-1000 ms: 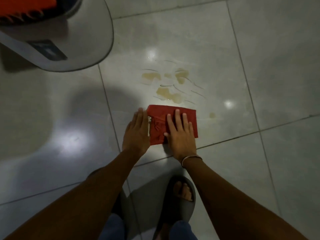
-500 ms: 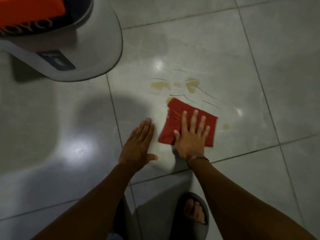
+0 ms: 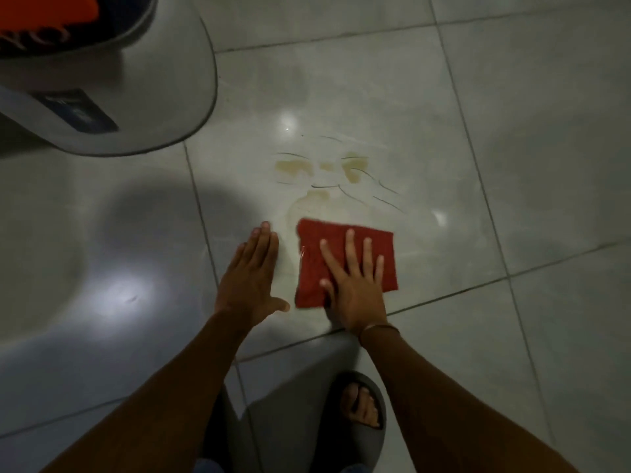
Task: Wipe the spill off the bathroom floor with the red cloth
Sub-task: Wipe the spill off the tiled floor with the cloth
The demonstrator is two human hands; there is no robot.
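A folded red cloth (image 3: 345, 244) lies flat on the pale grey floor tiles. My right hand (image 3: 353, 285) presses down on it with fingers spread. Just beyond the cloth is the spill (image 3: 324, 169), several yellowish-brown patches with thin dark streaks and a faint wet smear reaching the cloth's far edge. My left hand (image 3: 249, 278) rests palm down on the bare tile a short way left of the cloth, fingers together, holding nothing.
A large grey rounded base (image 3: 136, 107) with a dark label stands at the top left, something orange on top of it. My foot in a dark slipper (image 3: 362, 411) is below the hands. Grout lines cross the tiles; lamp glare shows at the left.
My right hand first pushed the cloth up into the nearest patch, then pulled it back and squared it; that patch is now only a faint smear. My left hand came off the cloth.
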